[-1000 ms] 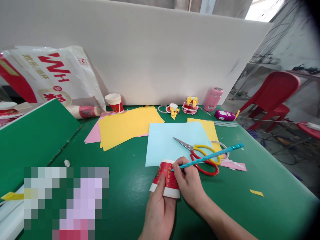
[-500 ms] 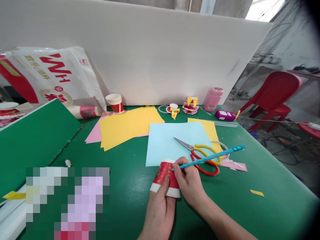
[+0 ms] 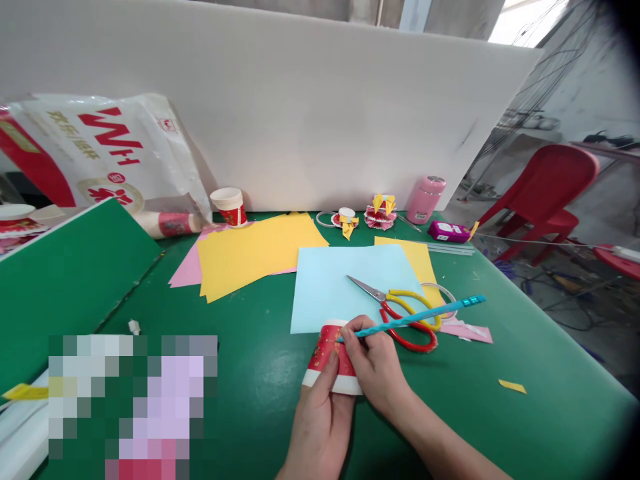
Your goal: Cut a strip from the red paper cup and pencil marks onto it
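Red paper printed with gold covers the cup [image 3: 325, 345] that the left hand [image 3: 320, 417] holds up in the near middle of the view, above the green desk [image 3: 550, 347]. The cup is tilted, its wide white rim toward the person and its narrow end away. The left grip is closed around it, thumb pressed along the outer wall (the other fingers are hidden by the cup). The right hand [image 3: 380, 367] has a narrow, pinching grip on a blue pencil [image 3: 413, 318], whose tip meets the red wall just beside that thumb; the shaft slants up to the right and passes in front of the scissors [image 3: 387, 297]. Those lie open a little, their blades on a pale blue sheet [image 3: 340, 287] and their yellow and red handles reaching past its edge. Left of this sheet are yellow sheets [image 3: 260, 253] over a pink one [image 3: 186, 270]. Along the white panel [image 3: 350, 113] at the back stand a second paper cup [image 3: 229, 208], two small paper-trimmed pieces and a pink bottle [image 3: 426, 200], with a purple packet [image 3: 449, 231] near the bottle. A yellow scrap [image 3: 513, 386] lies at the right, well apart from both hands.
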`<move>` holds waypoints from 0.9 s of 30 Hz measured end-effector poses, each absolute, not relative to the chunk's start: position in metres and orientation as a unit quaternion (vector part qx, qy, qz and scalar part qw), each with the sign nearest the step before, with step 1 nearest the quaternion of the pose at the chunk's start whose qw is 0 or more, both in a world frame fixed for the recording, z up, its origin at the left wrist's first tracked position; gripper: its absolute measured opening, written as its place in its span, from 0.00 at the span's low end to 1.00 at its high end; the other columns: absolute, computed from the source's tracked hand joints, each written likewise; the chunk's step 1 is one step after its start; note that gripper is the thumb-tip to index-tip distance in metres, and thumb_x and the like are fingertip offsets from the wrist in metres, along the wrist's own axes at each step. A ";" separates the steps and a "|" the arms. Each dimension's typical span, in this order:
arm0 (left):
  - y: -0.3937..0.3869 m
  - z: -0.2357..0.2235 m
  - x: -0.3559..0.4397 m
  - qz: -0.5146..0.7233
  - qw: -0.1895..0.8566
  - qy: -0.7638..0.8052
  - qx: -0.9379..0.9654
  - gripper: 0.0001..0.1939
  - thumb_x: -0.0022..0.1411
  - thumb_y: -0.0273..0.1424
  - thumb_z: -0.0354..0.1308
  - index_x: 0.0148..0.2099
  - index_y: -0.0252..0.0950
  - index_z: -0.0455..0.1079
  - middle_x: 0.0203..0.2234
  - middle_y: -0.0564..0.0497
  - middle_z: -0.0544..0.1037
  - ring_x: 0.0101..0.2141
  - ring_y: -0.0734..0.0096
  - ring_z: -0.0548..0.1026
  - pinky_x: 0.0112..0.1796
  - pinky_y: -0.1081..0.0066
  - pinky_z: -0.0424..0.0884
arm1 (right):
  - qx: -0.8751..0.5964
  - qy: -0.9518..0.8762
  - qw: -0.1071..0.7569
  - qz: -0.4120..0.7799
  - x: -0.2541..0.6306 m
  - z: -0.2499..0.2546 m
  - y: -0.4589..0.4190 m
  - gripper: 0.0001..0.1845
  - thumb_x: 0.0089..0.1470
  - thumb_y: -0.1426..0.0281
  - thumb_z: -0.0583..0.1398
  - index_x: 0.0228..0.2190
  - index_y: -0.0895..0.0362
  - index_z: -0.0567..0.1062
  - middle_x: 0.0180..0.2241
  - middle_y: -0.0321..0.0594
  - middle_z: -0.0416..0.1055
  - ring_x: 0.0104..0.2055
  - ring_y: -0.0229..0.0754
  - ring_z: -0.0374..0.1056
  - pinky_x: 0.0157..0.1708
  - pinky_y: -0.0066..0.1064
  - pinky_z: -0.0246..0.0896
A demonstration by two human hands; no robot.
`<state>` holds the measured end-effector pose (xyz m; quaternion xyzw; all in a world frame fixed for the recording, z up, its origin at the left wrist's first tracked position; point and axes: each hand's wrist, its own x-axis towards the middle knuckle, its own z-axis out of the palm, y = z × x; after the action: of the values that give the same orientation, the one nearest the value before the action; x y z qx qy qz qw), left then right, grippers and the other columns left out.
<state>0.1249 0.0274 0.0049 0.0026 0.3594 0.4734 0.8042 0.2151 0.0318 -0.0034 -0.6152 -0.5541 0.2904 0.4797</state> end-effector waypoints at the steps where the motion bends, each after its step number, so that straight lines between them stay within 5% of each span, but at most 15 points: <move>1: 0.028 0.004 0.125 0.474 0.804 0.359 0.003 0.14 0.54 0.24 0.57 0.45 0.32 0.69 0.42 0.42 0.76 0.45 0.60 0.71 0.48 0.63 0.65 | -0.614 -0.556 0.479 0.292 0.215 -0.003 0.032 0.11 0.56 0.67 0.49 0.24 0.56 0.63 0.20 0.33 0.60 0.20 0.35 0.56 0.20 0.26 0.51; 27: 0.029 -0.003 0.122 0.471 0.822 0.320 0.007 0.16 0.55 0.25 0.55 0.47 0.33 0.68 0.45 0.42 0.74 0.48 0.58 0.68 0.49 0.62 0.64 | -0.624 -0.554 0.477 0.277 0.216 -0.004 0.032 0.10 0.56 0.67 0.49 0.24 0.56 0.62 0.20 0.34 0.61 0.22 0.36 0.59 0.21 0.26 0.52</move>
<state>0.1219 0.0290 -0.0032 0.0069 0.3198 0.4709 0.8222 0.2161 0.0317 -0.0043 -0.6237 -0.5537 0.2774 0.4768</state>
